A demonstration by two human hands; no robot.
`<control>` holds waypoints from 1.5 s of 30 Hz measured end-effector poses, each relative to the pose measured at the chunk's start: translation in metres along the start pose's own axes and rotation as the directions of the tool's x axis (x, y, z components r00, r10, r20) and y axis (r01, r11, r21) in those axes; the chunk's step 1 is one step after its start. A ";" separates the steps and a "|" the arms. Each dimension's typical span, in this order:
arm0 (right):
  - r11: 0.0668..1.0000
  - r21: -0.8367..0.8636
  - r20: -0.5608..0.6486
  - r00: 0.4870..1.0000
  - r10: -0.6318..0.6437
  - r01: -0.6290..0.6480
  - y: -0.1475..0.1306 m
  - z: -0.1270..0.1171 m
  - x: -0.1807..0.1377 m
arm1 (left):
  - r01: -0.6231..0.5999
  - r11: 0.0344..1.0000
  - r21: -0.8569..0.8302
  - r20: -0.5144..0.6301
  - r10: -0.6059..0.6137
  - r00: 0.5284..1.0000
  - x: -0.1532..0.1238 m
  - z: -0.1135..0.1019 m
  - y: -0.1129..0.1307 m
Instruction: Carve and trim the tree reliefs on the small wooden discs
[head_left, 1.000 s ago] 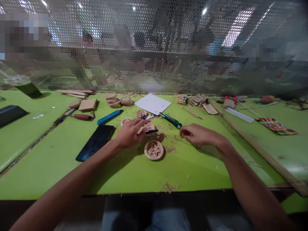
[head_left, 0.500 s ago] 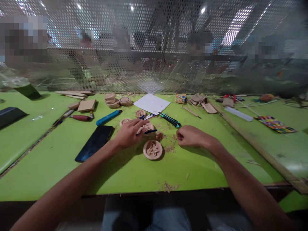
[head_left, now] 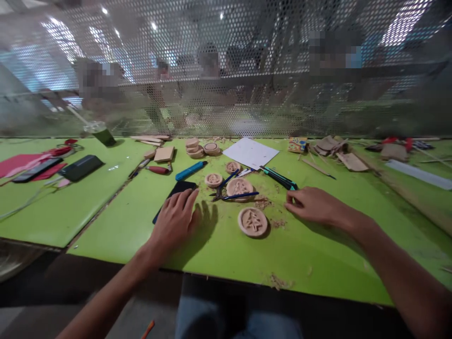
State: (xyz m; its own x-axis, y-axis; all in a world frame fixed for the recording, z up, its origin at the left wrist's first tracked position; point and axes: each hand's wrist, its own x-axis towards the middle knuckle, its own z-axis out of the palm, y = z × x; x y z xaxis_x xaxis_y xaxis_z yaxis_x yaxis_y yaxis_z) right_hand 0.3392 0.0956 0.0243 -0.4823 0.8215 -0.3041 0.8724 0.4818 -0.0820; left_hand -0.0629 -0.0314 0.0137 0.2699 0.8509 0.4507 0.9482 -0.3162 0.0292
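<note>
My left hand lies flat with its fingers stretched out, fingertips on the near end of a black phone. My right hand rests on the green table, fingers drawn together in a loose pinch; what they hold, if anything, is hidden. Between the hands lies a round wooden disc carved with a tree. Behind it a larger carved disc has blue-handled scissors lying across it. Two smaller discs sit nearby. Wood shavings are scattered around.
A blue knife, teal cutter, white paper, stacked discs, wood block and red-handled tool lie further back. A black case and red cloth are left. A perforated screen backs the table; people sit beyond.
My left hand has come off the carved discs and moved left and nearer, onto the phone. The view has swung left. My right hand has stayed beside the shavings.
</note>
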 end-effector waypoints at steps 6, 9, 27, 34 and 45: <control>1.000 -0.005 -0.002 1.000 0.000 0.000 0.002 -0.001 -0.003 | 0.032 0.999 0.037 -0.043 -0.030 0.999 -0.018 0.009 0.005; 1.000 -0.016 0.015 1.000 -0.003 0.003 0.006 -0.002 -0.005 | -0.054 0.998 0.027 -0.099 0.057 0.993 -0.012 0.007 0.015; 0.995 -0.096 0.018 1.000 0.021 -0.019 0.021 0.019 0.008 | -0.775 0.626 -0.091 -0.272 0.733 0.624 0.082 0.048 0.049; 0.995 -0.094 -0.014 1.000 -0.024 0.022 0.021 0.023 0.006 | -0.732 0.664 -0.154 -0.297 0.675 0.675 0.070 0.045 0.043; 0.986 0.020 -0.219 0.963 -0.156 0.164 0.021 0.009 -0.001 | -0.700 0.686 -0.197 -0.301 0.637 0.709 0.067 0.041 0.047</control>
State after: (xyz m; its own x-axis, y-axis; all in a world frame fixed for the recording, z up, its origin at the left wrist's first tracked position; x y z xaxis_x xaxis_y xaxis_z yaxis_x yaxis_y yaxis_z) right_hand 0.3589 0.1019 0.0146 -0.6178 0.7831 -0.0719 0.7829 0.6039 -0.1497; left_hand 0.0066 0.0282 0.0084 0.7454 0.2759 0.6069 0.4288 -0.8954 -0.1196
